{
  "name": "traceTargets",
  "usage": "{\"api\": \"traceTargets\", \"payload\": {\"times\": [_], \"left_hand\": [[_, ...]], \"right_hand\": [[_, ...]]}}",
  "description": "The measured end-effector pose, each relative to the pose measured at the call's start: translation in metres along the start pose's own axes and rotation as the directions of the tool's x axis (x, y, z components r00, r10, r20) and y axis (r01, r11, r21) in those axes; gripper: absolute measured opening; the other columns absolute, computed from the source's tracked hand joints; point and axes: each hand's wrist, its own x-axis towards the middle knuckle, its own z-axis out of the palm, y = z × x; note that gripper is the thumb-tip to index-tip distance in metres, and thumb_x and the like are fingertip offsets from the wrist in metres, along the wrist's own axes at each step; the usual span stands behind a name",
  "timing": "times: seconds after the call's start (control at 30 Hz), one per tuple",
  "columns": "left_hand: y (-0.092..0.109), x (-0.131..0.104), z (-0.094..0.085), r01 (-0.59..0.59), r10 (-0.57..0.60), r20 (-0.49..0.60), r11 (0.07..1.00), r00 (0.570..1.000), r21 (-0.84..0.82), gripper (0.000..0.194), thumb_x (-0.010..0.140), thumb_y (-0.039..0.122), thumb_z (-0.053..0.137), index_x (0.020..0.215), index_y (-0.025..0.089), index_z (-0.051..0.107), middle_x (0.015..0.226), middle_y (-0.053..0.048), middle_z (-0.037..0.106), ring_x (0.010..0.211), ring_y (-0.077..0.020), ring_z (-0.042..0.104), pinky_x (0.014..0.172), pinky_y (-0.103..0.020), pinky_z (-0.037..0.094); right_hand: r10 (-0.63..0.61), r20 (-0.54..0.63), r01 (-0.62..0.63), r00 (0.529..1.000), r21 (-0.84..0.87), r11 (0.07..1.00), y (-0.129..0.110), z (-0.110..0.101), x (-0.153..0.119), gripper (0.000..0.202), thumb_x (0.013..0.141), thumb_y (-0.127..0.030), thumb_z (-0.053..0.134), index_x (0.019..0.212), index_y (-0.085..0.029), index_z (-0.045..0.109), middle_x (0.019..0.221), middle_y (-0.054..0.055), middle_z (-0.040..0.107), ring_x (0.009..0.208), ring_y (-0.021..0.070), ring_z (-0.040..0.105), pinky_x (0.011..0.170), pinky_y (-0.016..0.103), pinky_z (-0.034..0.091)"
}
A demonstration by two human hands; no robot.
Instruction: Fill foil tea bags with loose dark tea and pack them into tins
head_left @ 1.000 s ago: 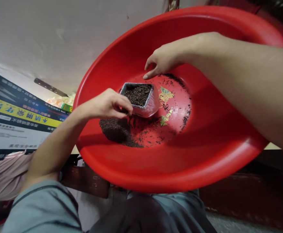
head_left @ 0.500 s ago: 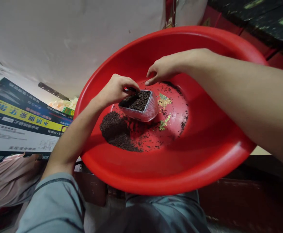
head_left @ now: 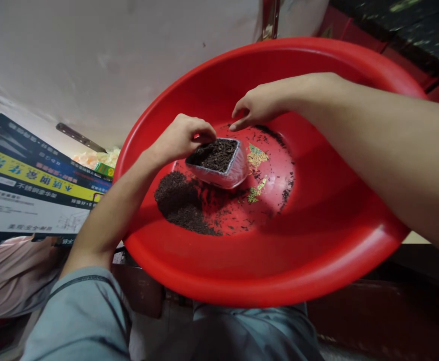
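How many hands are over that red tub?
2. The left hand is at the box, over its dark bits; the right hand is above the tub, apart from the box. No others show.

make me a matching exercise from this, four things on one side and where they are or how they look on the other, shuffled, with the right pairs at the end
Column one
1. left hand
2. right hand
3. clear container
4. dark pile

Column two
A. heaped in the red basin
B. reaching in from the picture's right, apart from the container
C. over the container, fingers at its contents
D. squarish at the top, filled with dark bits

Pairs: 1-C, 2-B, 3-D, 4-A
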Motion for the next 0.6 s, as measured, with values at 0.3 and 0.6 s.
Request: {"api": "traceTargets", "payload": {"times": [0.3, 0.6], "left_hand": [[-0.015, -0.016, -0.010, 0.154, -0.154, -0.097, 0.988, 0.983, -0.003, 0.024, 0.083, 0.000, 0.072, 0.089, 0.023, 0.075, 0.098, -0.002, 0.079, 0.089, -0.0187, 0.068, 0.088, -0.034, 0.056], [-0.051, -0.037, -0.030, 0.524, -0.507, -0.289, 0.851, 0.812, -0.018, 0.030, 0.093, -0.004, 0.062, 0.113, 0.011, 0.079, 0.115, -0.008, 0.082, 0.087, -0.0156, 0.064, 0.091, -0.031, 0.055]], "right_hand": [[-0.214, -0.582, 0.228, 0.784, -0.050, 0.972, -0.060, -0.021, -0.045, 0.046, 0.111, -0.030, 0.053, 0.150, -0.008, 0.064, 0.136, 0.020, 0.071, 0.122, 0.0303, 0.070, 0.116, 0.046, 0.054], [-0.892, 0.005, 0.835, 0.451, -0.357, 0.420, -0.149, 0.118, -0.071, 0.045, 0.114, -0.019, 0.036, 0.144, -0.023, 0.068, 0.140, 0.019, 0.068, 0.114, 0.0274, 0.066, 0.085, 0.043, 0.059]]}}
